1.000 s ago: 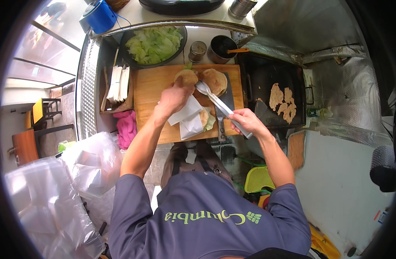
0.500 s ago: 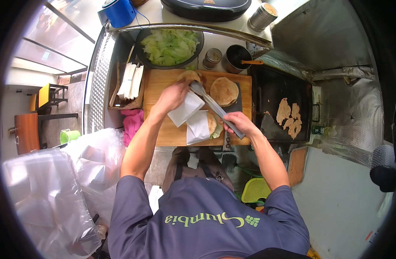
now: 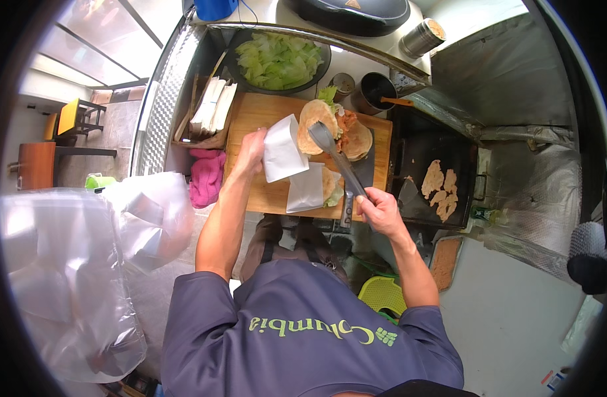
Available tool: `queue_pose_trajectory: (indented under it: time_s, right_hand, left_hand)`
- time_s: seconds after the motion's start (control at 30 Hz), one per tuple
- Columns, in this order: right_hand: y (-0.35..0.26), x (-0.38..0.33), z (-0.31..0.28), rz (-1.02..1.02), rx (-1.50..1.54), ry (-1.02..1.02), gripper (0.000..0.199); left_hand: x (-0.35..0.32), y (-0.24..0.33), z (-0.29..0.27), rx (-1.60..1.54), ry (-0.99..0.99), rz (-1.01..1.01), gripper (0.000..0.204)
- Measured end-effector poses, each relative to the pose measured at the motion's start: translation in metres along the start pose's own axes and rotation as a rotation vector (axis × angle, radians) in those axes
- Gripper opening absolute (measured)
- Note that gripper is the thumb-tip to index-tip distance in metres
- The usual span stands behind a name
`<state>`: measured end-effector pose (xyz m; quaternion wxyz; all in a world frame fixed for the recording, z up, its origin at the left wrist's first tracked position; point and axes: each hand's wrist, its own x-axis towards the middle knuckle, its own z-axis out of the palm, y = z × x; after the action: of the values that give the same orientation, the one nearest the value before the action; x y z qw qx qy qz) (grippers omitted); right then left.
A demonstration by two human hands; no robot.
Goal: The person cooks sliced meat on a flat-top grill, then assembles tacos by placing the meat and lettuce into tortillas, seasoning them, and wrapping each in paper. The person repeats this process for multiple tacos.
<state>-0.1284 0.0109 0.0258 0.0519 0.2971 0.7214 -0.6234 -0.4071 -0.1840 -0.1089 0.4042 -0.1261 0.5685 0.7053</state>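
Observation:
My left hand (image 3: 252,147) is closed on the edge of a white paper bag (image 3: 281,151) over the left part of a wooden cutting board (image 3: 250,109). In my right hand (image 3: 381,210) are metal tongs (image 3: 348,169), whose tips lie on a folded, filled flatbread (image 3: 316,122). Lettuce and reddish filling show at that flatbread's far and right sides, and its left edge meets the bag. Partly behind it rests a round flatbread (image 3: 361,142). Nearer me lies a second paper bag (image 3: 306,192) with a filled flatbread and lettuce (image 3: 334,196) sticking out.
Beyond the board stand a bowl of lettuce (image 3: 277,59), a shaker (image 3: 343,83) and a dark pot (image 3: 375,92). Meat pieces (image 3: 433,178) lie on a black griddle (image 3: 409,155) at right. Stacked paper bags (image 3: 214,106) and a pink cloth (image 3: 207,177) are at left.
My left hand has drawn back from the filled flatbread and now holds the paper bag beside it. The tongs have turned, and the flatbread has tipped so its filling shows. The whole view has shifted slightly.

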Motion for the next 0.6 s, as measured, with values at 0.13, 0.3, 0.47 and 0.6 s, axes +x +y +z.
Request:
queue_pose_trajectory:
  time_s: [0.13,0.3,0.47,0.6]
  right_hand:
    - [0.003,-0.005,0.009,0.014,-0.037,-0.014,0.019]
    - [0.004,-0.018,0.003,0.109,0.02,-0.097,0.018]
    - [-0.015,-0.031,-0.001,0.097,-0.133,-0.058,0.02]
    - [-0.027,-0.041,-0.009,0.03,-0.267,-0.006,0.022]
  left_hand:
    - [0.002,-0.022,0.019,-0.414,-0.189,-0.181,0.042]
    - [-0.017,-0.026,0.031,-0.409,-0.242,0.022,0.051]
    - [-0.036,-0.011,0.035,-0.557,-0.422,-0.209,0.052]
    - [-0.035,-0.015,0.03,-0.597,-0.512,-0.169,0.056]
